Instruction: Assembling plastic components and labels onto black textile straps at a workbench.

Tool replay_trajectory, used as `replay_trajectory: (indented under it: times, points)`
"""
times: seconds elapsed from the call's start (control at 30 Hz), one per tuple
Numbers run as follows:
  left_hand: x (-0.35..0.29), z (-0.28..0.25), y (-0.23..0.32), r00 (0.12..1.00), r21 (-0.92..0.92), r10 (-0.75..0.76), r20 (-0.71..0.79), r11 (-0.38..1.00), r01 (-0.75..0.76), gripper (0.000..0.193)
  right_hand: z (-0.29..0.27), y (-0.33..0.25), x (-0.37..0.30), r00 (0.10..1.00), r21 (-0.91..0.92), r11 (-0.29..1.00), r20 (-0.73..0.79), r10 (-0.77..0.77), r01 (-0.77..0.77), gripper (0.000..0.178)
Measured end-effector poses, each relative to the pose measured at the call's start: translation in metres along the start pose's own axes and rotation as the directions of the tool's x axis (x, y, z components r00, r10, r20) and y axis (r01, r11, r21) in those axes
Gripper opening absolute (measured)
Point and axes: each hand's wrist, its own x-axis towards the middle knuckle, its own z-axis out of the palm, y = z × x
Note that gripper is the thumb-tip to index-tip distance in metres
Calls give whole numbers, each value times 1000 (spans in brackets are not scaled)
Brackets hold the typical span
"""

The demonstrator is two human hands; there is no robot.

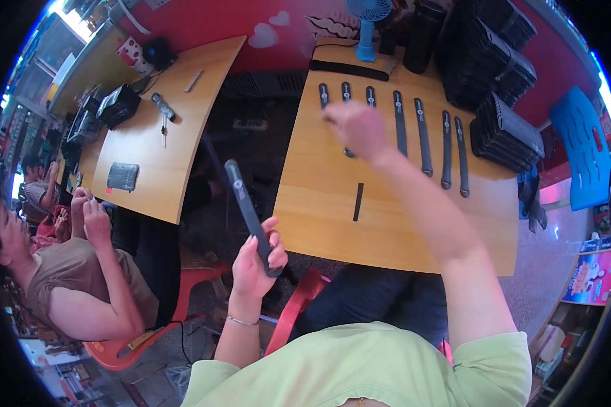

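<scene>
My left hand [254, 268] is wrapped round the lower end of a black strap [244, 203], which it holds up beside the near left edge of the table. The strap has a rounded tip and a small light mark. Over the table, my right hand [360, 129] is closed, its fingertips at the leftmost strap [324, 93] of a row; that strap's lower part is hidden. Also in the row are a second strap [346, 90], partly behind this hand, a third strap [371, 96] and several more to the right, such as this long strap [423, 139].
A short dark strip [358, 202] lies on the wooden table [319, 224]. Stacks of black folded goods [506, 136] stand at its right edge. A blue fan [365, 41] and a long black band [349, 70] are at the back. Left, a person [88, 285] sits by another table [183, 122].
</scene>
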Motion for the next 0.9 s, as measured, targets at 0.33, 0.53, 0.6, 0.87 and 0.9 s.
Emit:
replay_trajectory:
  times: [0.33, 0.53, 0.6, 0.87, 0.9]
  points:
    - [53, 36, -23, 990, -30, 142, -4, 989, -142, 33, -34, -43, -40, 969, 383, 892, 147, 198, -240, 29]
    - [65, 56, -34, 980, 12, 197, -7, 980, -197, 32, -105, -104, -79, 988, 504, 856, 150, 44, -115, 30]
    - [64, 63, -46, 980, -33, 191, 63, 981, -189, 34, -101, -102, -92, 988, 521, 841, 111, 105, -148, 28]
    - [48, 77, -63, 983, 119, 163, 89, 978, -173, 50, -124, -111, -111, 969, 607, 771, -4, 247, -194, 20]
    - [47, 77, -64, 979, 123, 186, 86, 973, -196, 51, -130, -113, -113, 969, 608, 771, -6, 246, -192, 20]
